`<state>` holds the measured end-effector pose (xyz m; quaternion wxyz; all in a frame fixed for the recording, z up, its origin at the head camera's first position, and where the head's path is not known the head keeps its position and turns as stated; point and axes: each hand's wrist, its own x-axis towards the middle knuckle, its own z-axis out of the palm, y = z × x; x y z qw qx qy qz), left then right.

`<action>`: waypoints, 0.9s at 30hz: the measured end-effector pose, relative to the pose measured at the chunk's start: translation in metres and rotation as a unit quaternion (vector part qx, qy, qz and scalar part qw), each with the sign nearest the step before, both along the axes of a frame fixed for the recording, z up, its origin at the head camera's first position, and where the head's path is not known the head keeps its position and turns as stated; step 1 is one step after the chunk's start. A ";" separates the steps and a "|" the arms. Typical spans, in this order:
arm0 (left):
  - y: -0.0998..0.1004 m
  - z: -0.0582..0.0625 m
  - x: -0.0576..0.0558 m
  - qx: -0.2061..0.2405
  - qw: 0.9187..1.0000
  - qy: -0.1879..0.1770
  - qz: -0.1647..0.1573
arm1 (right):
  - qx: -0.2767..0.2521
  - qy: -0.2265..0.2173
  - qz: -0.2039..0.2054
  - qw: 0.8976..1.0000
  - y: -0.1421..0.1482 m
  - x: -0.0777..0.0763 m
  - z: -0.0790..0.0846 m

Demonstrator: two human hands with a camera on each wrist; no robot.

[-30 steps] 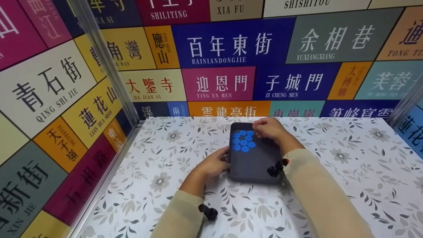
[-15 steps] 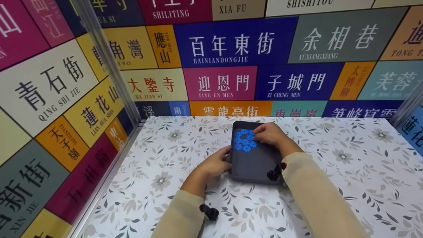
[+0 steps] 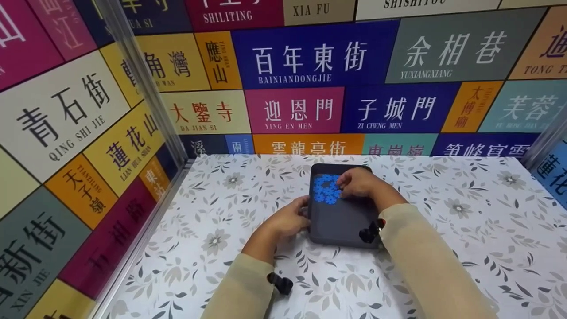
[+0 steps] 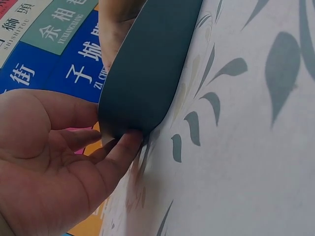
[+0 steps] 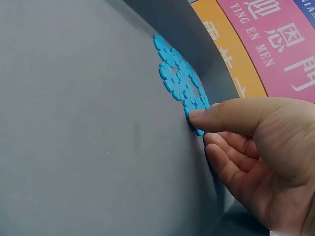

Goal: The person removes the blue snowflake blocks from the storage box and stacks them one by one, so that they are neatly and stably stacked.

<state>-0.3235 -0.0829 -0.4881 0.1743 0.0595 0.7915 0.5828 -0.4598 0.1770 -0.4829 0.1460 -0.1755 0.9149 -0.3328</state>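
Note:
A dark grey rectangular tray [image 3: 343,221] stands on the table, with a cluster of flat blue snowflake discs [image 3: 325,190] in its far left part. My right hand [image 3: 358,182] reaches into the tray at the right side of this cluster. In the right wrist view, thumb and forefinger pinch the near end of the blue discs [image 5: 178,73], which lie edge to edge; the forefinger is mostly hidden. My left hand [image 3: 290,219] holds the tray's left side. The left wrist view has its thumb and fingers [image 4: 125,150] at the end of the tray wall [image 4: 147,64].
A white tablecloth [image 3: 221,274] with grey leaves and flowers covers the table. Behind it and to the left rise walls of coloured name panels [image 3: 297,110]. A metal frame post [image 3: 146,88] stands at the left corner. Each sleeve carries a small black camera [image 3: 280,283].
My right hand has moved from the tray's far end nearer and onto the right side of the blue discs. My left hand stays at the tray's left side.

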 end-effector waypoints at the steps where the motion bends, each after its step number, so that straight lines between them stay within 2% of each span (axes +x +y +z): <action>1: 0.000 0.000 0.000 0.001 1.000 -0.001 0.000 | 0.003 0.002 0.001 1.000 0.000 0.000 0.000; 12: 0.000 -0.002 -0.002 0.006 1.000 0.005 -0.003 | 0.012 0.008 -0.005 1.000 -0.001 -0.001 -0.001; 21: 0.000 -0.002 -0.003 0.006 1.000 -0.002 0.001 | 0.037 0.055 0.012 0.998 -0.005 0.007 0.011; 24: 0.000 -0.002 -0.003 0.008 1.000 -0.005 0.008 | 0.017 0.050 -0.001 0.999 -0.002 0.011 0.015; 27: 0.000 -0.002 -0.003 0.009 1.000 -0.004 0.011 | -0.029 0.034 -0.035 0.998 0.002 0.017 0.020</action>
